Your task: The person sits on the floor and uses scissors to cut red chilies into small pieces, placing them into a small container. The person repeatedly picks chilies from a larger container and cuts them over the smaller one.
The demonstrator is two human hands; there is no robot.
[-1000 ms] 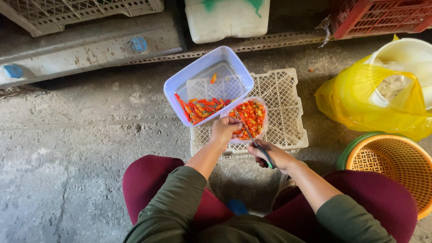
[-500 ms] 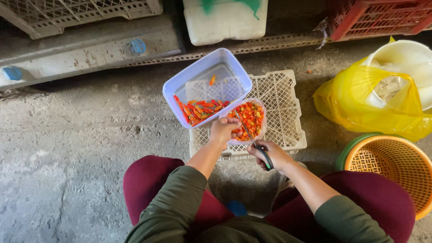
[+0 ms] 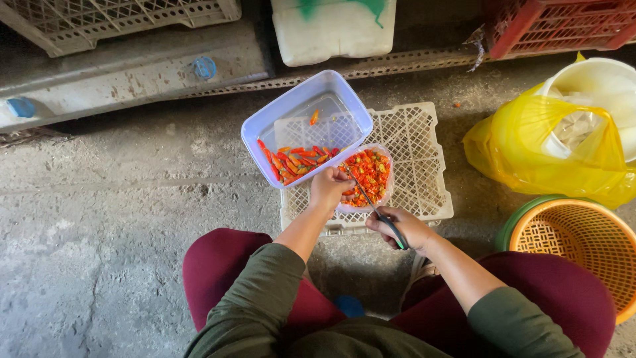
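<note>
The left hand (image 3: 329, 187) is curling its fingers shut over something small at the near edge of the small clear tub (image 3: 368, 176). I cannot tell just what it is pinching, but it looks like one of the red chillies. The right hand (image 3: 401, 227) is closing tight around the dark handle of a thin knife (image 3: 371, 204), and the blade is pointing up and away from that hand, toward the left hand.

Right past the left hand's fingers, the small clear tub is sitting full of cut red and orange chilli bits. Just beyond it, and a little to the left, the big pale blue tub (image 3: 305, 126) is holding whole red chillies (image 3: 291, 161) in its near corner.

I think a chilli is light, small and a bit slippery, with smooth skin. It is soft enough to squash, so a gentle pinch near the stem end seems best, with fingers well back from the blade.

Both tubs are resting on an upside-down white crate (image 3: 417, 166) on the rough floor (image 3: 119, 219). Far off to the right of the right hand, a yellow bag (image 3: 530, 149) and an orange basket (image 3: 576, 245) are sitting.
</note>
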